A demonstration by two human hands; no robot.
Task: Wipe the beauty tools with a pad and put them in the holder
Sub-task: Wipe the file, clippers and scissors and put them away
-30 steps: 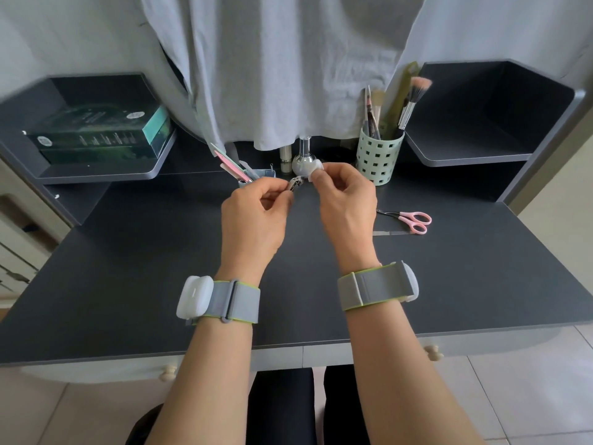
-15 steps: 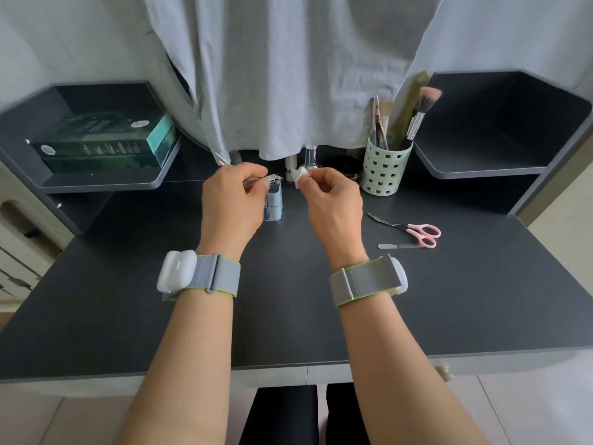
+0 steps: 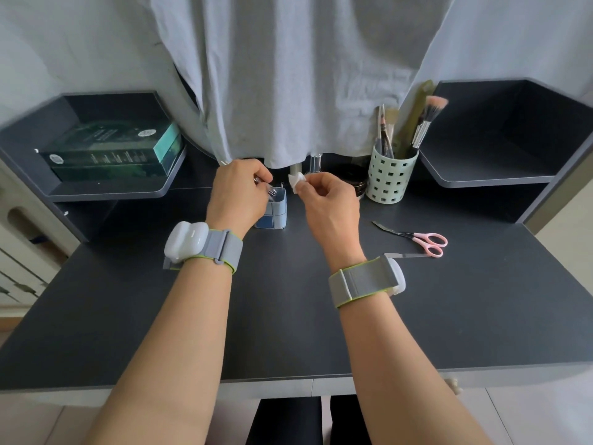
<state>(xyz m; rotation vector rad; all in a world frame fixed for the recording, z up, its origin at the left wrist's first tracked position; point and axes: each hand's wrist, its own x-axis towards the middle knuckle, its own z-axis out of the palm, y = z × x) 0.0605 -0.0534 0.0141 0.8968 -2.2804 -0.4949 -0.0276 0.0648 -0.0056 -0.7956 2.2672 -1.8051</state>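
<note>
The left hand [image 3: 237,195] is pinching a small metal tool [image 3: 272,191] between curled fingers, holding it right at the open top of the blue holder [image 3: 275,211], which is standing on the dark table [image 3: 288,316] just under that hand. What kind of tool it is cannot be told, since only a shiny bit is showing past the fingers. The right hand [image 3: 330,203] is hovering just beside the holder, to its right, with thumb and fingers curled round a white pad [image 3: 296,181]. The two hands are sitting close together but not touching.

Farther right, pink scissors [image 3: 420,240] are lying flat on the table, with a thin metal file [image 3: 406,255] just in front of them. Behind them a pale green cup [image 3: 390,179] is standing upright and holding brushes [image 3: 426,123]. A green box [image 3: 112,152] is resting on the left shelf [image 3: 109,191], and a grey cloth [image 3: 288,75] is hanging down at the back.
</note>
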